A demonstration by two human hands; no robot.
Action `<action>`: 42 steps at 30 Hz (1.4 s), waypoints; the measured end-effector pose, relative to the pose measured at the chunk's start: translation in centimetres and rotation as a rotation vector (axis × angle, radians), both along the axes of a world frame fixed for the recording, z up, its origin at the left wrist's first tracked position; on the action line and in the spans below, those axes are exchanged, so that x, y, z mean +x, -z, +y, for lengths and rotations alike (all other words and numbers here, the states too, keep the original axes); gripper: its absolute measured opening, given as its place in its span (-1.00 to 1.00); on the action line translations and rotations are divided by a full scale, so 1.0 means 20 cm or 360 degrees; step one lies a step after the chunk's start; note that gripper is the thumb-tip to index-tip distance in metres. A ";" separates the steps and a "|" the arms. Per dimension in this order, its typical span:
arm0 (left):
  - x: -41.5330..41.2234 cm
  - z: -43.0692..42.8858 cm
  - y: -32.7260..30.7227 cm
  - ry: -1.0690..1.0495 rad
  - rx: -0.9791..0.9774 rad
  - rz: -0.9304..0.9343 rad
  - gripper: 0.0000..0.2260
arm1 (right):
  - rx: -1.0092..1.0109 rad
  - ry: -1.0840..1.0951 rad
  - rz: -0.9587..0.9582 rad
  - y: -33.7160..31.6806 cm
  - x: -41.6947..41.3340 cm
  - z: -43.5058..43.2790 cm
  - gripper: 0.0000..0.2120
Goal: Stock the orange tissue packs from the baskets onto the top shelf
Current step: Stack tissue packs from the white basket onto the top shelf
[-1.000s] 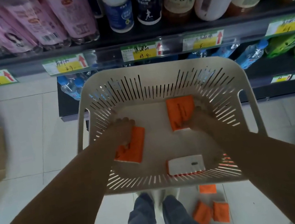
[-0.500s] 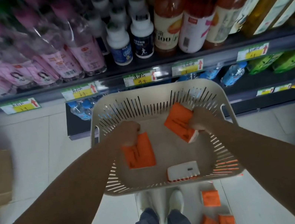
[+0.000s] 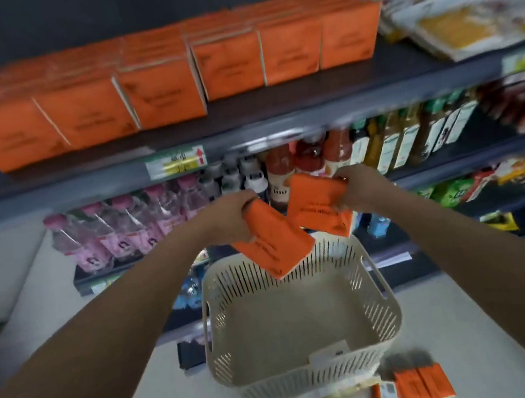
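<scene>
Our left hand [image 3: 234, 215] grips one pack [image 3: 276, 248], our right hand [image 3: 363, 185] pinches another pack [image 3: 320, 211], both held over the basket [image 3: 318, 375] below, ready, we judge, for the shelf [image 3: 272, 101] above our hands.

Stocked packs [image 3: 166, 89] on top shelf [image 3: 273, 108], bottles [image 3: 120, 229] beneath; basket [image 3: 298, 335] in front, loose packs [image 3: 424, 383] to right

Bright orange with faint darker print is seen on the shelved tissue packs [image 3: 166, 89]. The same orange, marked with dark lettering, is shown by the lower pack [image 3: 271, 249] and the upper pack [image 3: 319, 205]. The basket [image 3: 381, 286] is coloured cream and patterned with narrow vertical slits. The top shelf [image 3: 273, 106] is finished in dark grey. Its price tag [image 3: 176, 164] is printed green and yellow with 1 red arrow.
</scene>
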State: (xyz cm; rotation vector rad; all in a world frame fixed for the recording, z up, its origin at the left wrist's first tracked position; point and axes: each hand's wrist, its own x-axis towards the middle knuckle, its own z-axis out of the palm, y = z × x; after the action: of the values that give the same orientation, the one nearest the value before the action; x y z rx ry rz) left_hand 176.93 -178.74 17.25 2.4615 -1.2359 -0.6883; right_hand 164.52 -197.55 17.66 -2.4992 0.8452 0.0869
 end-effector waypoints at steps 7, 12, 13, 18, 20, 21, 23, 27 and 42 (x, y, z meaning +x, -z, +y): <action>0.04 0.02 -0.42 -0.0105 -0.0539 -0.0049 -0.61 | -0.0090 0.0021 -0.0343 -0.46 -0.01 -0.03 -0.56; 0.10 0.00 -0.57 -0.0298 -0.0903 0.0162 -0.64 | -0.0194 0.0100 -0.0616 -0.63 0.03 -0.09 -0.54; 0.11 -0.01 -0.59 -0.0364 -0.0963 0.0206 -0.60 | -0.0247 0.0111 -0.0642 -0.65 0.04 -0.11 -0.53; 0.16 -0.05 -0.60 -0.0655 -0.1161 0.0157 -0.60 | -0.0411 0.0171 -0.0788 -0.70 0.14 -0.25 -0.51; 0.18 -0.06 -0.60 -0.0748 -0.1194 0.0107 -0.63 | -0.0427 0.0212 -0.0786 -0.72 0.18 -0.30 -0.49; 0.19 -0.07 -0.61 -0.0793 -0.1183 0.0053 -0.64 | -0.0448 0.0210 -0.0773 -0.73 0.21 -0.33 -0.48; 0.21 -0.09 -0.62 -0.0866 -0.1154 -0.0058 -0.64 | -0.0483 0.0157 -0.0751 -0.74 0.27 -0.39 -0.46; 0.22 -0.14 -0.66 -0.1002 -0.1151 -0.0221 -0.64 | -0.0528 0.0016 -0.0644 -0.74 0.41 -0.48 -0.48; 0.25 -0.30 -0.59 -0.1219 -0.0897 -0.0389 -0.62 | -0.0261 -0.0095 -0.0708 -0.56 0.70 -0.63 -0.49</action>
State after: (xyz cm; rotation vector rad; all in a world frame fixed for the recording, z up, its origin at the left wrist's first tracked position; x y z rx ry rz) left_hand 181.95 -184.75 29.10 2.2780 -0.3711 0.1541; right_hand 178.59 -210.21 28.93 -2.5458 0.6096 -0.5185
